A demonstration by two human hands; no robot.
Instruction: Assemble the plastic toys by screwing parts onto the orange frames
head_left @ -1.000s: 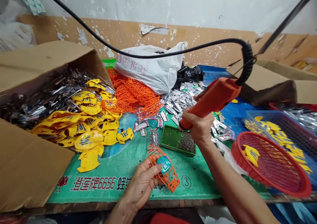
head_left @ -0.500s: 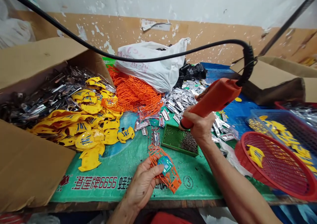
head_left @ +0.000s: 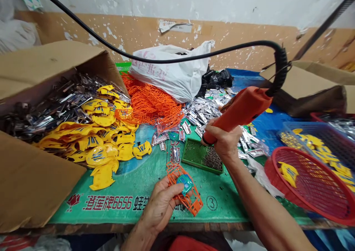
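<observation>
- Left hand (head_left: 159,206): fingers and thumb closed around an orange plastic lattice frame (head_left: 175,172), with a firm hold on its lower side.
- Teal piece (head_left: 185,184): seated inside the frame, just past the left thumb, its fastening hidden at this angle.
- Right hand (head_left: 224,141): wrapped fully around the grip of an orange corded tool (head_left: 241,110), with no gap showing between palm and handle.
- Tool's long axis: slanting from the black-ringed nose, low and to the left, up to the cord end at upper right.
- Nose of the tool: aimed down and left, toward the frame, but well apart from it.
- Frame's long axis: running from upper left to lower right, across the left hand's fingers.
- Frame's position: down and left of the right hand, held just above a printed green sheet (head_left: 116,216); left hand nearer by far.
- Green perforated tray (head_left: 192,154): just above the frame, with a heap of small dark pins at one end.
- Black cable (head_left: 155,56): looping overhead from the tool's coiled end.
- Loose orange frames (head_left: 152,103): heaped beside a white plastic bag (head_left: 169,71), among silver metal pieces (head_left: 199,112).
- Yellow plastic shells (head_left: 103,175): spread in front of an open cardboard box (head_left: 41,173).
- Red round basket (head_left: 270,166): at right, overlapping a blue basket (head_left: 305,130).
</observation>
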